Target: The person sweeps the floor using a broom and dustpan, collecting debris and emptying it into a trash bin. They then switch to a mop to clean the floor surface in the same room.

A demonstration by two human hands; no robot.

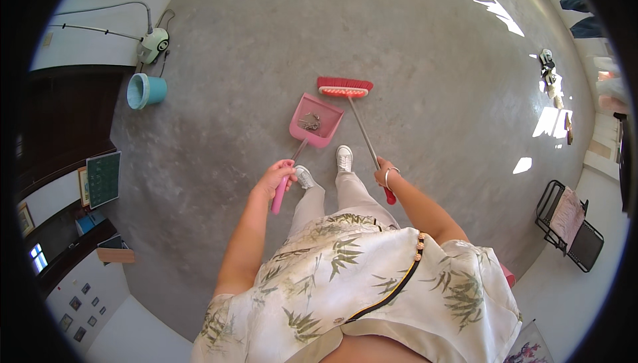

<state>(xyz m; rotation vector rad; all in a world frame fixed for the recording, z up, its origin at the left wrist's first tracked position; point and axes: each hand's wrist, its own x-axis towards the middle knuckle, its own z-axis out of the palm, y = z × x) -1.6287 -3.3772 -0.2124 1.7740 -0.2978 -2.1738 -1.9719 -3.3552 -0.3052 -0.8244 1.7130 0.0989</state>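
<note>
Head view, left hand: the left hand (274,178) is closed around the pink grip of the dustpan handle, fingers wrapped over it.
Head view, right hand: the right hand (384,175) is closed around the broom handle near its red end, a bracelet seen at the wrist.
Dustpan: the pink dustpan (316,120) is set on the floor ahead of the left hand, just beyond the left shoe, its mouth turned away from the person and toward the broom head.
Broom: the red broom head (344,87) is held on the floor ahead of the right hand, touching or just beside the far right corner of the dustpan; which of the two cannot be told.
Done so far: a small heap of grey debris (310,122) is seen lying inside the dustpan, so some sweepings are judged to be gathered already.
Left to do: no loose pile is made out on the grey floor (432,97) by the broom head; fine dust is too small to tell. The dustpan is not yet emptied.
Surroundings: a blue bucket (145,90) and a pale vacuum cleaner (153,44) are seen well apart, far to the left of the left hand; a folding chair (568,225) stands far to the right of the right hand.
</note>
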